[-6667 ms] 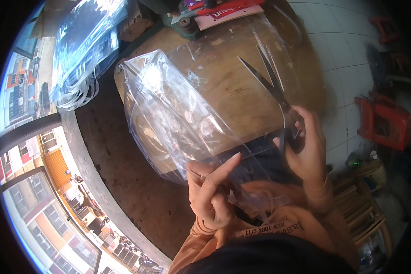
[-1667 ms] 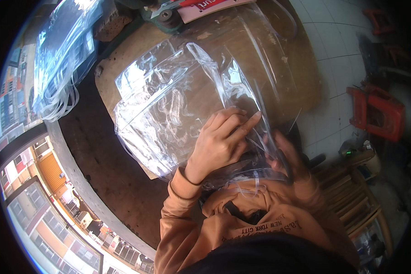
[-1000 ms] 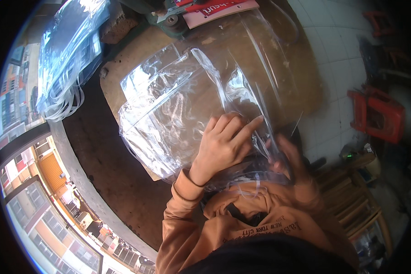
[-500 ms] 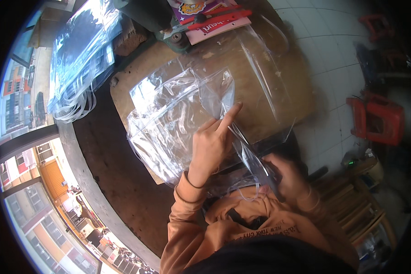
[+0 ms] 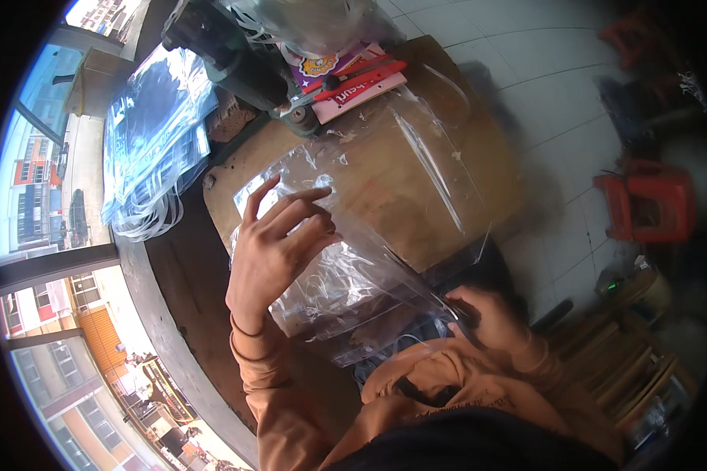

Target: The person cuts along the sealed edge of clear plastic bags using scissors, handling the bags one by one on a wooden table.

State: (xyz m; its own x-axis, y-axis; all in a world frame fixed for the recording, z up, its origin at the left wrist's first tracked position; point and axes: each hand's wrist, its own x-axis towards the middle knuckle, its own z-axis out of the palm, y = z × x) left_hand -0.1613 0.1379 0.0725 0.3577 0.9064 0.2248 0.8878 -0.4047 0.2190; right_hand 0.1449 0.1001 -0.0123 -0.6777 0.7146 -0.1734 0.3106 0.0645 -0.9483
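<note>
Clear plastic sheeting: one crumpled piece, on wooden board, beneath left hand (fingers splayed, seemingly empty). Scissors: one pair, partly hidden, handles gripped in right hand. Status: judged mid-work, this piece lying apart from plastic stack.

White lettering runs along the red band of a pink card. A purple card carries a lettered yellow badge. The orange sweatshirt's dark print is blurred.
</note>
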